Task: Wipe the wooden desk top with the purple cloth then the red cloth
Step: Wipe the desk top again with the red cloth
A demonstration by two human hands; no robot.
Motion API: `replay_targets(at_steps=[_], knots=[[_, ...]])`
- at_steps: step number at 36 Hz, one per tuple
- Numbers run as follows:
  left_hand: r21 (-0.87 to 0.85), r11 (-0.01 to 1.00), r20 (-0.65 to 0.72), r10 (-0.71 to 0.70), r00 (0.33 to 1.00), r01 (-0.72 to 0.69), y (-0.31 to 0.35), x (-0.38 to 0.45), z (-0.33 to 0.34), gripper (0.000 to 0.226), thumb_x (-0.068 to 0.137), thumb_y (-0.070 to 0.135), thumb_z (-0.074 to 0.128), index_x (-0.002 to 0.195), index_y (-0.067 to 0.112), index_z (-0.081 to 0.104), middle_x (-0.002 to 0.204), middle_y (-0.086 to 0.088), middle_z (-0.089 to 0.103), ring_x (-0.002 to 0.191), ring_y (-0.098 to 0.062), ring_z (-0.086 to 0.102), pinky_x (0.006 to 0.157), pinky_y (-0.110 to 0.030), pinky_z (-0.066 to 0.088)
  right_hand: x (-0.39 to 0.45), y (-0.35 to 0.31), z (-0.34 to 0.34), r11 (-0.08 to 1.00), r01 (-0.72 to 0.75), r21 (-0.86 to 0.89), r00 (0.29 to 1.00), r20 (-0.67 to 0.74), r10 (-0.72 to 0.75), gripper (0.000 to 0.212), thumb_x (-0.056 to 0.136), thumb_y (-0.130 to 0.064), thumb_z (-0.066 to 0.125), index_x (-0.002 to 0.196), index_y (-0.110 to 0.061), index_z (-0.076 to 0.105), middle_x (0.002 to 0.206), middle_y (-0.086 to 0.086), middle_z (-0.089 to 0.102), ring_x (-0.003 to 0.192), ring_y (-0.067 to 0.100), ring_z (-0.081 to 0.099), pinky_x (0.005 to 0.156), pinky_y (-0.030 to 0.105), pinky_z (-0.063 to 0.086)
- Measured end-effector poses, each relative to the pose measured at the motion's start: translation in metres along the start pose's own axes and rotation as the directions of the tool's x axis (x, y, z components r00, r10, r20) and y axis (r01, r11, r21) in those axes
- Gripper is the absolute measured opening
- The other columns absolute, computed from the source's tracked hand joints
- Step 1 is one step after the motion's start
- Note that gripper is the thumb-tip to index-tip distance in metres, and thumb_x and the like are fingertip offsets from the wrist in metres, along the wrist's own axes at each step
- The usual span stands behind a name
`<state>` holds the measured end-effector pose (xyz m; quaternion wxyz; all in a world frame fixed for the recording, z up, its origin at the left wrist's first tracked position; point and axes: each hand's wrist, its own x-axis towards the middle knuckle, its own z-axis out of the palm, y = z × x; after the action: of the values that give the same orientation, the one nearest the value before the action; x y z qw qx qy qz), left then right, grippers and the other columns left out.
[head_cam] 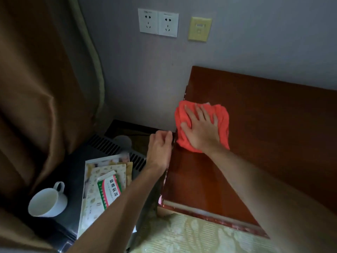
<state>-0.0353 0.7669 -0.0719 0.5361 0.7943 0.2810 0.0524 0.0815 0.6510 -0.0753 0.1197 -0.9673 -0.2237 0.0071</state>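
Observation:
The reddish-brown wooden desk top (269, 128) fills the right half of the view. A bunched red cloth (223, 121) lies near its left edge, towards the back. My right hand (202, 128) presses flat on the cloth with fingers spread. My left hand (160, 147) rests against the desk's left edge, fingers curled on the rim beside the cloth. No purple cloth is in view.
Left of the desk stands a black appliance (116, 148) with vent slots, bearing a white cup (48, 201), paper packets and a medicine box (109, 190). A brown curtain (40, 88) hangs at left. Wall sockets (158, 22) sit above. Patterned fabric (191, 234) lies below.

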Motion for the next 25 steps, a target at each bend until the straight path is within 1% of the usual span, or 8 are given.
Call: replay_targets(at_steps=[2, 5, 7, 10, 13, 19, 21, 25], knots=[[-0.002, 1.0, -0.007, 0.011, 1.0, -0.011, 0.007, 0.018, 0.013, 0.035, 0.104, 0.039, 0.038, 0.123, 0.016, 0.055, 0.121, -0.004, 0.046, 0.117, -0.022, 0.05, 0.103, -0.033, 0.036, 0.036, 0.011, -0.001, 1.0, 0.029, -0.004, 1.0, -0.005, -0.029, 0.083, 0.082, -0.066, 0.008, 0.159, -0.04, 0.023, 0.169, -0.001, 0.019, 0.156, 0.019, 0.01, 0.123, 0.053, 0.004], [0.027, 0.999, -0.044, 0.032, 0.999, -0.03, 0.02, 0.05, 0.031, 0.035, 0.102, 0.037, 0.044, 0.129, 0.016, 0.054, 0.126, -0.004, 0.045, 0.122, -0.022, 0.049, 0.107, -0.035, 0.036, 0.091, 0.028, -0.001, 0.999, 0.044, -0.02, 0.999, -0.01, -0.044, 0.065, 0.097, -0.06, 0.028, 0.159, -0.039, 0.024, 0.169, -0.001, 0.019, 0.156, 0.019, 0.01, 0.124, 0.053, 0.004], [0.066, 0.996, -0.057, 0.068, 0.996, -0.064, 0.028, 0.069, 0.041, 0.037, 0.101, 0.036, 0.046, 0.133, 0.017, 0.052, 0.127, -0.002, 0.044, 0.124, -0.021, 0.05, 0.109, -0.037, 0.037, 0.125, 0.037, -0.001, 0.998, 0.051, -0.027, 0.999, -0.012, -0.052, 0.062, 0.101, -0.056, 0.034, 0.159, -0.039, 0.022, 0.169, -0.002, 0.017, 0.156, 0.018, 0.009, 0.124, 0.053, 0.004], [0.132, 0.983, -0.064, 0.134, 0.989, -0.125, 0.039, 0.093, 0.051, 0.04, 0.101, 0.036, 0.047, 0.136, 0.018, 0.049, 0.132, -0.004, 0.044, 0.126, -0.023, 0.051, 0.108, -0.042, 0.041, 0.172, 0.052, -0.003, 0.998, 0.058, -0.014, 0.998, -0.011, -0.058, 0.061, 0.102, -0.055, 0.034, 0.159, -0.039, 0.023, 0.169, -0.002, 0.018, 0.156, 0.019, 0.01, 0.123, 0.054, 0.004], [0.208, 0.967, -0.073, 0.164, 0.984, -0.146, 0.048, 0.108, 0.063, 0.041, 0.101, 0.037, 0.046, 0.138, 0.018, 0.046, 0.134, -0.004, 0.045, 0.128, -0.021, 0.048, 0.108, -0.038, 0.039, 0.214, 0.068, -0.007, 0.997, 0.073, -0.012, 0.997, -0.01, -0.073, 0.06, 0.103, -0.054, 0.033, 0.159, -0.038, 0.023, 0.169, -0.002, 0.018, 0.156, 0.019, 0.01, 0.123, 0.055, 0.004], [0.39, 0.906, -0.088, 0.218, 0.972, -0.168, 0.044, 0.107, 0.084, 0.042, 0.104, 0.037, 0.037, 0.142, 0.019, 0.038, 0.138, -0.002, 0.043, 0.13, -0.016, 0.038, 0.106, -0.034, 0.037, 0.275, 0.101, -0.012, 0.968, 0.245, -0.052, 0.968, 0.076, -0.241, 0.064, 0.1, -0.059, 0.027, 0.16, -0.038, 0.02, 0.169, -0.001, 0.019, 0.155, 0.018, 0.014, 0.122, 0.058, 0.01], [0.38, 0.912, -0.099, 0.207, 0.973, -0.155, 0.042, 0.108, 0.083, 0.04, 0.104, 0.039, 0.036, 0.141, 0.021, 0.039, 0.139, 0.0, 0.043, 0.131, -0.015, 0.038, 0.104, -0.034, 0.036, 0.279, 0.105, -0.012, 0.955, 0.287, -0.08, 0.957, 0.076, -0.281, 0.07, 0.096, -0.062, 0.024, 0.16, -0.037, 0.02, 0.168, 0.0, 0.021, 0.154, 0.02, 0.017, 0.12, 0.059, 0.014], [0.329, 0.936, -0.097, 0.168, 0.981, -0.127, 0.049, 0.108, 0.083, 0.044, 0.103, 0.048, 0.033, 0.14, 0.026, 0.039, 0.139, 0.004, 0.043, 0.133, -0.013, 0.036, 0.104, -0.036, 0.034, 0.28, 0.106, -0.016, 0.953, 0.293, -0.077, 0.956, 0.037, -0.29, 0.059, 0.106, -0.049, 0.034, 0.161, -0.035, 0.019, 0.169, 0.002, 0.02, 0.155, 0.021, 0.016, 0.12, 0.058, 0.012]])
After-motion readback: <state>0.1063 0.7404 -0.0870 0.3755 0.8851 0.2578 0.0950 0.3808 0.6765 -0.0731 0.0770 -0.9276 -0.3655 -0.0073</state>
